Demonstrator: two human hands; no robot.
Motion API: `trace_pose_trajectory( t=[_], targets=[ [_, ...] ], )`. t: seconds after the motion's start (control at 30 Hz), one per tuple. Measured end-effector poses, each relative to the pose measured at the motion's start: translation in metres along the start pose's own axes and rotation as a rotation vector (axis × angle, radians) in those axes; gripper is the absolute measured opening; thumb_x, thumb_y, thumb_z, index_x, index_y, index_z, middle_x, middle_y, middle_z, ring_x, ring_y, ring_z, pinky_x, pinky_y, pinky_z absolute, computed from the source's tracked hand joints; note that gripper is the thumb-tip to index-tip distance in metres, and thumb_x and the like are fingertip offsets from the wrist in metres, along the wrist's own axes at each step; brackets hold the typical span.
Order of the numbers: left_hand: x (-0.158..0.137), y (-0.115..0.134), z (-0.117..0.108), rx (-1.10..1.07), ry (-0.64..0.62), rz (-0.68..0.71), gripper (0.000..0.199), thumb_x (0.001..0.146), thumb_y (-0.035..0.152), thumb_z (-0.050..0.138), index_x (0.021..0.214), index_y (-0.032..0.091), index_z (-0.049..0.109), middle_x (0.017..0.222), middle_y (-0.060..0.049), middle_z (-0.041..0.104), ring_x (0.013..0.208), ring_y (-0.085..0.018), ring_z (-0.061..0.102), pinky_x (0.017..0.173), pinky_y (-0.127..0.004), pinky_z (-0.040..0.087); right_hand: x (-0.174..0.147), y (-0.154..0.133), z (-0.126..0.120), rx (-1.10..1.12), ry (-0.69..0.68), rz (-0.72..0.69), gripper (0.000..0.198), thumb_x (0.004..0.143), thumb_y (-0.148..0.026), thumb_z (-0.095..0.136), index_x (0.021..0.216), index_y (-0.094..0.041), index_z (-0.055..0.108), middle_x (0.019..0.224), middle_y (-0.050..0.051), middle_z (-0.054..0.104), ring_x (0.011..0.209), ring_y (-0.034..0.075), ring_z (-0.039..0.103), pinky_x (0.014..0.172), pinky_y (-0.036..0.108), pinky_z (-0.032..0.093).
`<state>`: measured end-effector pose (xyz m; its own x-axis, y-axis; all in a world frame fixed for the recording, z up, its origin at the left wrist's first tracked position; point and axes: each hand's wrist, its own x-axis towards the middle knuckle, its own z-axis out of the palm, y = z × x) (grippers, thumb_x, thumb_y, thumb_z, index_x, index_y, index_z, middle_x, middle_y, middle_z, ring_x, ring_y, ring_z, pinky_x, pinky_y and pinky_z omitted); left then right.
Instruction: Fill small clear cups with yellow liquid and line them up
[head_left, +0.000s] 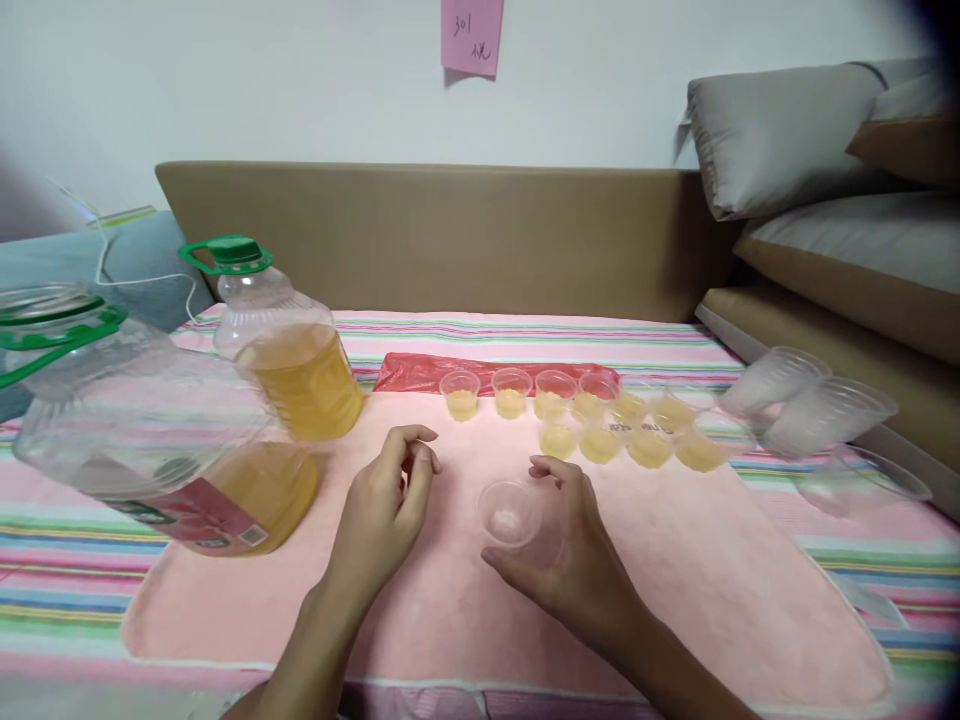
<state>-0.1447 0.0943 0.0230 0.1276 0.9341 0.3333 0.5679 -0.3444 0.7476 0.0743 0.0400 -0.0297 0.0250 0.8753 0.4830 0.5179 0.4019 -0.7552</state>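
A clear plastic cup [510, 513] with nothing in it stands on the pink cloth in the middle. My right hand [574, 540] curves around its right side, thumb near the front rim and fingers spread apart from the thumb; whether the skin touches the cup I cannot tell. To the left of the cup, my left hand [394, 490] hovers over the cloth with loosely bent fingers, a gap between thumb and forefinger, and nothing visible in it. Beyond the hands, several small cups [557, 440] hold some yellow liquid, set in two rows.
Two large jugs of yellow liquid, a near jug [142, 420] and a far jug [292, 350], stand left. Stacked clear cups [829, 415] lie at right, beside another cup [862, 485] on its side. A red plastic bag [427, 372] lies behind the rows. Cushions [787, 140] pile at right.
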Motion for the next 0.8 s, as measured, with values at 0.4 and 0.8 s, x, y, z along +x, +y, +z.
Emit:
trace_pose_trajectory(
  t=[0.4, 0.8],
  targets=[
    [-0.001, -0.003, 0.006, -0.004, -0.086, -0.016, 0.018, 0.107, 0.042, 0.05, 0.117, 0.029, 0.056, 0.087, 0.005, 0.066, 0.07, -0.014, 0.058, 0.066, -0.029, 0.041, -0.011, 0.003, 0.004, -0.096, 0.104, -0.039, 0.064, 0.093, -0.047, 0.072, 0.145, -0.029, 0.039, 0.127, 0.009, 0.049, 0.115, 0.032, 0.051, 0.099, 0.053, 0.044],
    [0.001, 0.0, 0.01, -0.024, -0.176, 0.011, 0.021, 0.106, 0.04, 0.051, 0.124, 0.029, 0.054, 0.096, 0.004, 0.069, 0.072, -0.014, 0.06, 0.065, -0.028, 0.043, -0.016, 0.003, 0.004, -0.131, 0.105, -0.014, 0.066, 0.093, -0.049, 0.072, 0.146, -0.03, 0.038, 0.128, 0.009, 0.052, 0.113, 0.034, 0.052, 0.101, 0.057, 0.042]
  ],
)
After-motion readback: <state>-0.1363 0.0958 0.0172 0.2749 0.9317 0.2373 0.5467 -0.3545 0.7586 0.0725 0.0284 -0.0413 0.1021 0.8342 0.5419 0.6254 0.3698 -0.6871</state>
